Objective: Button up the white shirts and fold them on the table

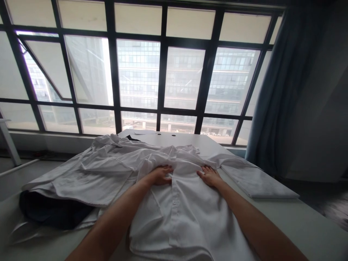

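Note:
A white button-front shirt point(187, 210) lies spread on the table in front of me, its button strip running down the middle and its hem toward me. My left hand point(161, 174) rests flat on the shirt's upper left part, fingers stretched out near the button strip. On the upper right part lies my right hand point(209, 176), palm down with the fingers apart. Neither hand grips the cloth. The shirt's collar end is crumpled beyond my hands.
Left of the shirt is a heap of white garments point(89, 177) with a dark cloth point(51, 210) under it. A folded white garment point(261, 179) lies on the right of the white table point(304, 221). Beyond stand large windows point(138, 72) and a blue curtain point(274, 101).

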